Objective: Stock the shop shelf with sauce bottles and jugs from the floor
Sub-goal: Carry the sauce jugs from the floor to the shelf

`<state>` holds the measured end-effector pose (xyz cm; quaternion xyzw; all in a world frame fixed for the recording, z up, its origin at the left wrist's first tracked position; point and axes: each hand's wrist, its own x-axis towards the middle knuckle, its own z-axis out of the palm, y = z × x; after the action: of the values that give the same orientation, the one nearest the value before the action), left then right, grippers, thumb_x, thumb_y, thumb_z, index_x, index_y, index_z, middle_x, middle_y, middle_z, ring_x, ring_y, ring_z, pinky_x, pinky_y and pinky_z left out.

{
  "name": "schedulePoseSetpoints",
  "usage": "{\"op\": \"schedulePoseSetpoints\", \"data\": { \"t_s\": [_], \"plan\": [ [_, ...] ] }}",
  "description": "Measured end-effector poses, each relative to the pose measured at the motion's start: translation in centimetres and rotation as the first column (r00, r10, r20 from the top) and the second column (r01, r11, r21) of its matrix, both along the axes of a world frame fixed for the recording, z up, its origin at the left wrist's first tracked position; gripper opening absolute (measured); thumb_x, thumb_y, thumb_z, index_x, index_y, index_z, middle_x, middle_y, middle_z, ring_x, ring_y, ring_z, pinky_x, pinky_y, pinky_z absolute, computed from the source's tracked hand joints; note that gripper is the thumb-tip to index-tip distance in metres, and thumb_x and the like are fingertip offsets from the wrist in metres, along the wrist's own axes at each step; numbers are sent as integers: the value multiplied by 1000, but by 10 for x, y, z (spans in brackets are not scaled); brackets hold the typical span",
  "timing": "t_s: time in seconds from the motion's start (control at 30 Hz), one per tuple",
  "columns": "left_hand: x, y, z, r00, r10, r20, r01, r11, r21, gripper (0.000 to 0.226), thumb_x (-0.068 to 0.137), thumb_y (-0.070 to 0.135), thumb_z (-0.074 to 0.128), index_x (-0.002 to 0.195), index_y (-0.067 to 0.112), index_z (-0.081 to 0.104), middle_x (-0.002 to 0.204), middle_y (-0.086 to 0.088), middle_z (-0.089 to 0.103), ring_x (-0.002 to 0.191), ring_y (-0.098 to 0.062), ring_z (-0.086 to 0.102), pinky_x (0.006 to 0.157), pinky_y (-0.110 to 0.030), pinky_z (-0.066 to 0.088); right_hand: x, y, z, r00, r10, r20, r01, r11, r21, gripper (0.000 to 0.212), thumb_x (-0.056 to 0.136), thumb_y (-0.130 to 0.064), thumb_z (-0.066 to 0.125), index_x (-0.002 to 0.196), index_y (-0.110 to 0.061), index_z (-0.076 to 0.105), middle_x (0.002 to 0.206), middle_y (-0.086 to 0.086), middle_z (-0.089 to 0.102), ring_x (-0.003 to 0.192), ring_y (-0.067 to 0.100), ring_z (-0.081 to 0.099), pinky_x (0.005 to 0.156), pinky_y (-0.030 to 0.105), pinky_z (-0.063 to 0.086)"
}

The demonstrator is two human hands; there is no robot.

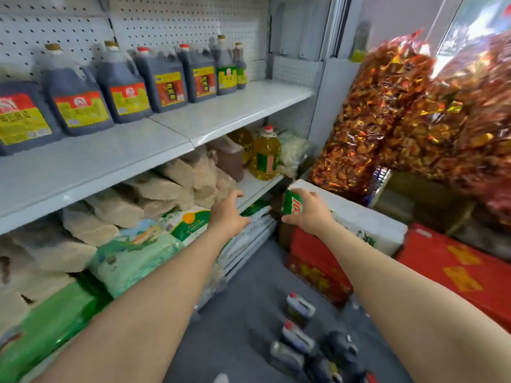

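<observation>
White steel shelf [235,106], our landmark. On it, against the pegboard: a row of dark sauce jugs [121,87] with red-and-yellow labels, upright, and past them two green-labelled bottles [227,67]. Beneath the shelf: tan sacks [166,186], yellow oil jugs [265,153], green rice bags [132,252]. Below and right of the shelf, on the grey floor: a cluster of dark sauce jugs still unstocked [300,308]. Right of the shelf: a white box [359,217] on red cartons [315,261], with clear bags of foil-wrapped sweets [387,106] above. Our left hand [229,214] reaches under the shelf, fingers loose, holding nothing. Our right hand [309,211] grips a green-labelled item [293,203]; we cannot tell what kind.
</observation>
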<state>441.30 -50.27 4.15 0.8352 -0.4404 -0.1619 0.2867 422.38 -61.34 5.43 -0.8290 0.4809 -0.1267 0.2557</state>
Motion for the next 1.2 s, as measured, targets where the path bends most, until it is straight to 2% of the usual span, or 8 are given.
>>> {"op": "schedulePoseSetpoints", "data": {
  "t_s": [0.07, 0.17, 0.27, 0.47, 0.67, 0.93, 1.1, 1.2],
  "plan": [
    [-11, -13, -12, 999, -42, -19, 42, 999, 31, 65, 79, 27, 81, 135, 31, 48, 131, -12, 45, 115, -33, 52, 80, -29, 44, -16, -4, -12, 998, -65, -13, 65, 998, 3, 82, 75, -42, 84, 145, -32, 42, 134, 10, 48, 126, 33, 46, 102, 42, 45],
    [-23, -35, -26, 994, -106, -37, 108, 992, 64, 66, 77, 27, 80, 135, 33, 48, 130, -12, 43, 110, -35, 55, 92, -36, 49, -35, -13, -29, 990, -136, -32, 137, 991, 9, 81, 74, -42, 85, 144, -33, 43, 139, 8, 47, 129, 32, 42, 104, 44, 42],
    [-31, -59, -42, 984, -173, -51, 178, 978, 105, 67, 79, 28, 79, 137, 32, 46, 133, -10, 42, 113, -33, 54, 94, -37, 48, -47, -22, -45, 976, -210, -67, 212, 977, 25, 82, 74, -41, 85, 144, -35, 43, 141, 8, 46, 131, 33, 40, 107, 47, 41],
    [-36, -111, -84, 939, -322, -123, 338, 929, 148, 69, 80, 27, 80, 139, 31, 45, 136, -8, 40, 117, -28, 51, 83, -30, 42, -53, -43, -80, 930, -350, -113, 362, 926, 109, 85, 72, -40, 87, 144, -36, 42, 143, 10, 39, 135, 31, 39, 108, 43, 41],
    [-40, -148, -139, 888, -424, -177, 455, 865, 211, 67, 81, 29, 80, 137, 33, 45, 136, -6, 41, 110, -24, 51, 78, -31, 41, -60, -57, -129, 883, -446, -148, 469, 859, 208, 84, 74, -41, 86, 144, -36, 40, 142, 10, 37, 134, 31, 40, 107, 43, 44],
    [-61, -146, -236, 863, -411, -293, 498, 787, 363, 60, 85, 33, 77, 136, 35, 45, 140, -7, 38, 120, -30, 48, 77, -34, 44, -86, -36, -232, 846, -479, -234, 533, 735, 419, 79, 81, -39, 82, 147, -33, 37, 145, 10, 34, 134, 33, 38, 103, 43, 43],
    [-64, -119, -321, 862, -375, -340, 500, 736, 457, 61, 83, 33, 78, 135, 32, 47, 138, -11, 41, 124, -34, 48, 97, -40, 48, -99, -9, -319, 834, -490, -253, 545, 663, 512, 78, 81, -34, 83, 146, -28, 40, 143, 11, 37, 130, 32, 43, 104, 38, 41],
    [-67, -99, -381, 867, -333, -371, 488, 720, 494, 62, 81, 32, 80, 136, 28, 50, 137, -16, 44, 123, -35, 49, 99, -38, 44, -104, 13, -380, 832, -481, -276, 549, 641, 537, 82, 76, -33, 85, 146, -20, 43, 141, 16, 42, 131, 34, 44, 108, 37, 38]
  ]
}}
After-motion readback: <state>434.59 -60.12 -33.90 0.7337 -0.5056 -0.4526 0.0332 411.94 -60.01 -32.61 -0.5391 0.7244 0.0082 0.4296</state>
